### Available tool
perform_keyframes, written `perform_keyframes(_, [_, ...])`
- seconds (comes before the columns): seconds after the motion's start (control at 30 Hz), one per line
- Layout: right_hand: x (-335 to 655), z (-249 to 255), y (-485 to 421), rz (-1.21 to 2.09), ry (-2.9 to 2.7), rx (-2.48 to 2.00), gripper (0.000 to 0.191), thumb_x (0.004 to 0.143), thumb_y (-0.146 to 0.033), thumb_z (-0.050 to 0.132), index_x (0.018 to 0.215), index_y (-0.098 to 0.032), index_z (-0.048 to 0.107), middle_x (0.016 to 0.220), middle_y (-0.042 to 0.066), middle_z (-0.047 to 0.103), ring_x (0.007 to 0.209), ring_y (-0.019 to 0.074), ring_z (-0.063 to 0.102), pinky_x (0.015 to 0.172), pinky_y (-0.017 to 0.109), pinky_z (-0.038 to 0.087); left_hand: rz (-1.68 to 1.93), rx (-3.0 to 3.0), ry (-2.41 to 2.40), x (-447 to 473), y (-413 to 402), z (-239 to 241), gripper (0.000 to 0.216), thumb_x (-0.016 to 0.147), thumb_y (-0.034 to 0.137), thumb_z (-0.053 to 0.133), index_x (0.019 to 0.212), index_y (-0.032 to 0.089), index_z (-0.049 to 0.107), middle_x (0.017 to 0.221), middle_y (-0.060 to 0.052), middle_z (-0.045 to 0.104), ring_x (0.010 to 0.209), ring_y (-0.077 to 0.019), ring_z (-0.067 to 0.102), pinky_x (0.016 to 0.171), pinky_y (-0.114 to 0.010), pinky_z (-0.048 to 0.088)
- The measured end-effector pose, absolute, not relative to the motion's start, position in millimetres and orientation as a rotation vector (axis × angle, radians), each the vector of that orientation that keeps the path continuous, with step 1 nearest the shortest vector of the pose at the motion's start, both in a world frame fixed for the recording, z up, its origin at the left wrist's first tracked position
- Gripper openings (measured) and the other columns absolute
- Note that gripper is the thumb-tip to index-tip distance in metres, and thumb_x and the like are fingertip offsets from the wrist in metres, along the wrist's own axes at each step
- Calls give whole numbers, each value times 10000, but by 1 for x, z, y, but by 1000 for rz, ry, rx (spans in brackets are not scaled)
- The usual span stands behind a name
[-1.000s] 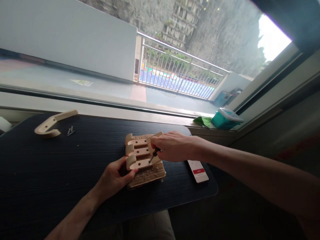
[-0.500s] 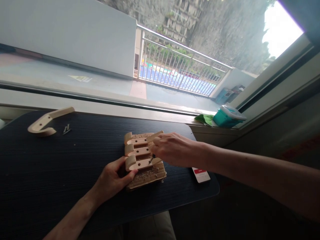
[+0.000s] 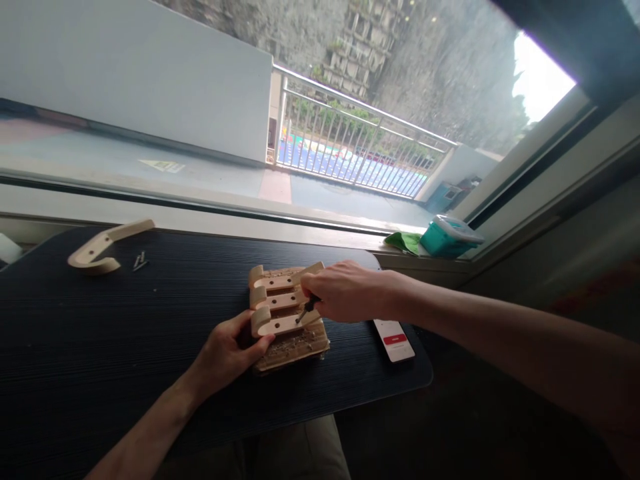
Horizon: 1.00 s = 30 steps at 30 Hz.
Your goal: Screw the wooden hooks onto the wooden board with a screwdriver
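Note:
A wooden board (image 3: 295,347) lies on the dark table (image 3: 100,347) with three pale wooden hooks (image 3: 273,303) lined up on it. My left hand (image 3: 227,353) grips the board's near left corner, thumb against the nearest hook. My right hand (image 3: 345,291) is closed around a small screwdriver (image 3: 306,311), whose dark tip points down onto the nearest hook. Wood shavings dot the board.
A loose wooden hook (image 3: 103,247) and a few screws (image 3: 140,261) lie at the table's far left. A phone (image 3: 394,340) with a lit screen rests right of the board. A teal box (image 3: 450,238) and green cloth (image 3: 406,242) sit on the windowsill.
My right hand has shifted slightly on the screwdriver over the nearest hook; the left hand stays on the board. The camera view wobbled.

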State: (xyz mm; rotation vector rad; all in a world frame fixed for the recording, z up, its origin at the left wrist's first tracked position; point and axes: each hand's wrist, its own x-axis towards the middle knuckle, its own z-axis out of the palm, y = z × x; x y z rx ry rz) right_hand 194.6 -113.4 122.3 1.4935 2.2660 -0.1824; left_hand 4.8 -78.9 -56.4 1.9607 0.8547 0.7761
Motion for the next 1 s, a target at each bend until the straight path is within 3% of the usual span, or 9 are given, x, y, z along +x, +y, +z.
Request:
perform_keyframes(0.1, [195,127,-117,-62,2358,1273,152,835,-66,473,859,-143,603,823,50,656,730,159,604,518,250,334,779,1941,855,5,-80,-54,300,760,400,586,957,175,612,831,0,707,726,-159,654,670,-218,522])
perform_keyframes(0.3, [198,112,-116,76,2548,1056,187,891,-73,424,867,-112,605,907,87,642,805,176,592,592,272,397,773,1966,890,4,-78,-59,304,751,401,597,959,180,618,820,-2,708,733,-171,658,659,-226,524])
perform_keyframes(0.5, [205,99,-110,11,2540,1208,164,843,-43,435,862,-101,588,792,74,646,731,156,587,581,257,385,760,1996,891,5,-76,-61,279,757,387,594,943,181,624,832,-3,709,757,-170,659,669,-219,522])
perform_keyframes(0.7, [203,111,-104,-293,2270,1548,299,910,-264,370,795,-138,616,767,72,666,713,158,602,613,261,399,781,1982,884,5,-77,-57,280,753,384,596,944,181,625,813,5,707,723,-160,653,645,-212,519])
perform_keyframes(0.8, [201,114,-104,-305,2209,1616,322,903,-290,360,816,-144,633,802,82,676,744,172,607,642,275,410,780,1984,868,5,-78,-56,287,762,389,588,957,180,623,830,2,707,732,-160,655,663,-214,522])
perform_keyframes(1.0, [195,124,-112,-149,2238,1503,140,799,-167,512,891,-156,617,789,61,665,701,174,610,540,251,369,778,1968,858,4,-79,-56,298,769,384,588,988,184,618,875,-4,711,770,-166,658,700,-218,525])
